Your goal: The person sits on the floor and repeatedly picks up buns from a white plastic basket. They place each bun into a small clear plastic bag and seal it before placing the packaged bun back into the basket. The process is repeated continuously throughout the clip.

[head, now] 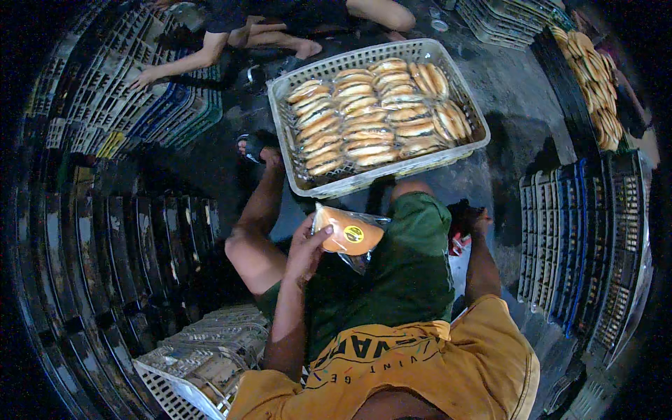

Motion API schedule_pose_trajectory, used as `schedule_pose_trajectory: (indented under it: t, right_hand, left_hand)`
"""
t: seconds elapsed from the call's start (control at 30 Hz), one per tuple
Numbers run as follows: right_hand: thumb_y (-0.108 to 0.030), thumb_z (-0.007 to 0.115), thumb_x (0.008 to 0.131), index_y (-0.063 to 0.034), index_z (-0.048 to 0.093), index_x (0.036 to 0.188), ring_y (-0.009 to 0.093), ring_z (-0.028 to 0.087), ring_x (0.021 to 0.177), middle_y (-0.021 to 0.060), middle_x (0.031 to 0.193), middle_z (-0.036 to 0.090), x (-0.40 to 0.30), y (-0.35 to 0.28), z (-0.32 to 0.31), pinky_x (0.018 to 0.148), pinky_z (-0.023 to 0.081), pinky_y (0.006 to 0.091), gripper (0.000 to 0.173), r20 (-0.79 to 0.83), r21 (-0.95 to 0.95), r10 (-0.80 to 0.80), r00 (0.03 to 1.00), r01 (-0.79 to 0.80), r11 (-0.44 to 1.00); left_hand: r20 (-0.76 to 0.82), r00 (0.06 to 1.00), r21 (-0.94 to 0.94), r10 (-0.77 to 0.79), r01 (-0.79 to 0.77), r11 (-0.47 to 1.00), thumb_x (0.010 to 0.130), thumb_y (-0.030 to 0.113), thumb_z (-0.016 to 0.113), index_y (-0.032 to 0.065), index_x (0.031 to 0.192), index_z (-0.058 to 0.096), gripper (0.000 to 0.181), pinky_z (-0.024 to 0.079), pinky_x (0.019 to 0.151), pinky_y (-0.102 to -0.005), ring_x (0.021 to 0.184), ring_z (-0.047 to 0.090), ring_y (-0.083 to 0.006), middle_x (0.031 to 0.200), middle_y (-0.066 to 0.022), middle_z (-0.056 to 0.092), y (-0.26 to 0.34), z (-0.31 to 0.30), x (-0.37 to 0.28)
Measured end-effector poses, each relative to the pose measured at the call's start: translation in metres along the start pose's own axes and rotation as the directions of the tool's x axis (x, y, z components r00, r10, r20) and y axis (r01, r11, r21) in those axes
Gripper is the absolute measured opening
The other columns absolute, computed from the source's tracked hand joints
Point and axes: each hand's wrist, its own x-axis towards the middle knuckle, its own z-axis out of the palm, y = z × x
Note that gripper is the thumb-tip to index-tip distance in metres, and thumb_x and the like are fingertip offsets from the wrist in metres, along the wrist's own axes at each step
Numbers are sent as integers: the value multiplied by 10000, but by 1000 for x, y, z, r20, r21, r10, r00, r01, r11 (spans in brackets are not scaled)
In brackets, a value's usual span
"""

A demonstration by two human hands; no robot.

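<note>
My left hand holds a clear plastic bag with a golden-brown, half-moon bread piece in it, thumb on the near face. A round yellow sticker with writing shows on the bag. Over to the right, my right hand is beside my green shorts, close to a dark item and a red-and-white item; shadow hides its fingers. In front of my knees stands a light plastic crate, holding several rows of bagged, browned bread pieces packed on edge.
Stacked plastic crates rise at the left and right. Dark trays or racks line the near left. A white crate sits by my left side. Another person's hand touches the left stack. More bread lies piled at far right.
</note>
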Motion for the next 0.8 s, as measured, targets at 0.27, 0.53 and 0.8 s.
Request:
schedule_pose_trajectory:
  t: [0.27, 0.53, 0.8]
  right_hand:
    - [-265, 631, 869, -21, 445, 1332, 331, 504, 1178, 180, 1246, 557, 43, -86, -206, 1011, 381, 417, 556, -138, 421, 239, 961, -162, 893]
    - [-127, 717, 810, 5, 418, 1333, 306, 512, 1196, 202, 1289, 523, 69, -306, -440, 1022, 384, 379, 617, -279, 933, -217, 935, 317, 168]
    - [-93, 723, 732, -76, 444, 1363, 253, 513, 1197, 144, 1285, 551, 112, -353, -427, 1023, 388, 358, 690, -182, 910, -644, 743, 376, 176]
  left_hand:
    - [-303, 913, 101, 272, -253, 962, 841, 149, 702, -22, 1205, 473, 464, 503, 858, -332, 976, 598, -193, 1078, -118, 593, 0, -8, 48]
    - [82, 928, -115, 362, -352, 929, 949, 194, 579, 5, 1230, 505, 346, 490, 871, -317, 1023, 571, -167, 1080, -96, 593, 42, 57, 96]
    - [372, 870, 825, 323, -150, -545, 759, 248, 710, 111, 1002, 698, 279, 406, 864, -438, 1026, 559, -255, 1017, -101, 641, 31, -107, 230]
